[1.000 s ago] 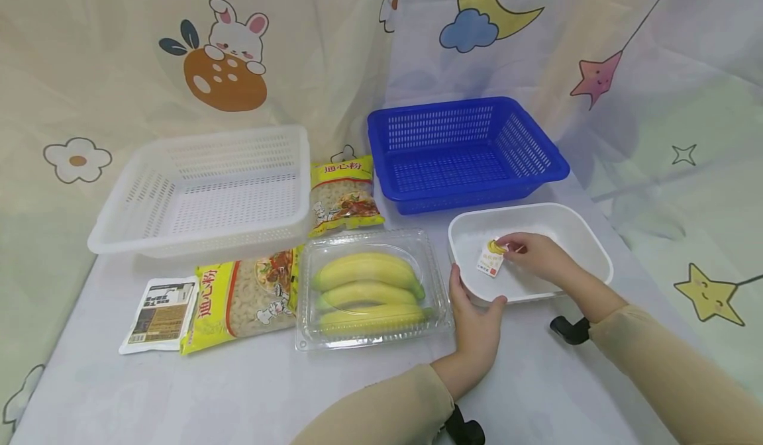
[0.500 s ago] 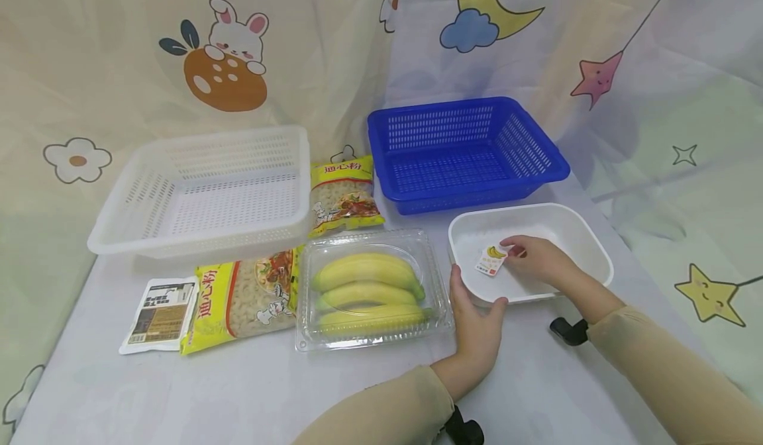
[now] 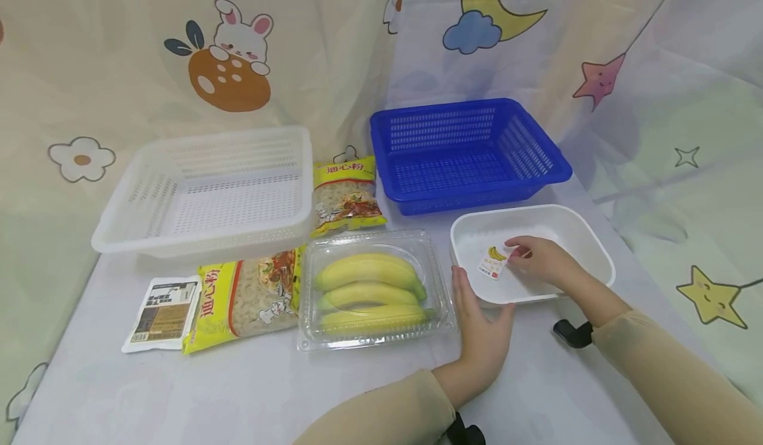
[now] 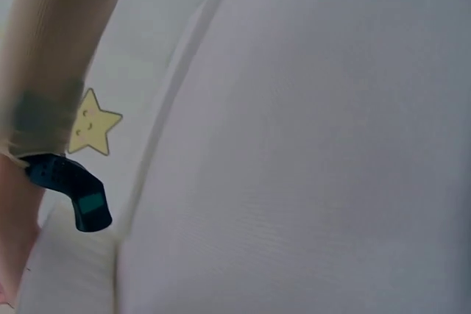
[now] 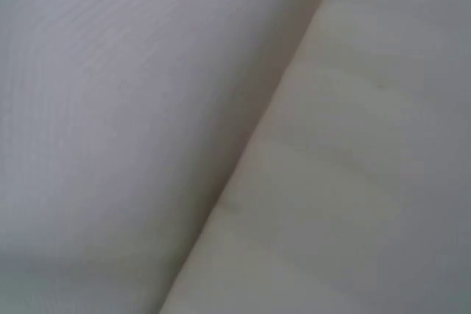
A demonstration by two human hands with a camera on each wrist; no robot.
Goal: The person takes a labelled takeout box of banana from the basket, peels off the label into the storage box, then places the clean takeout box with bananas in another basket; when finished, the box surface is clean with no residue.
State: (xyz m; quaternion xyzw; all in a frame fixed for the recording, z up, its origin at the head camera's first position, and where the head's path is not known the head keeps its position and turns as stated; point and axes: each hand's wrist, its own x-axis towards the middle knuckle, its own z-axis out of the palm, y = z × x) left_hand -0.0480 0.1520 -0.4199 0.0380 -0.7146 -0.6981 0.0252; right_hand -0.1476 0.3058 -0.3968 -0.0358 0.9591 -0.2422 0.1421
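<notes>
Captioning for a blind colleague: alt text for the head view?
Person's right grip at a banana card inside a white tray, left grip at the tray's near left corner. Bananas in a clear box lie left; a blue basket stands behind.

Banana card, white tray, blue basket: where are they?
Banana card (image 3: pixel 493 263), head view: middle of its printed face.
White tray (image 3: pixel 572 238), head view: a bare patch inside.
Blue basket (image 3: pixel 459 167), head view: its bare floor.

Head view is bright, light diffuse; faint soft shadows on table (image 3: pixel 268 392). Tray (image 3: pixel 569 233) looks nearly washed out, small card (image 3: pixel 491 265) print soft. Glare lines clear box (image 3: pixel 369 344) edges. Left wrist: dim, bluish, sleeve (image 4: pixel 59 49) blurred. Right wrist: dim, grey, out of focus.
</notes>
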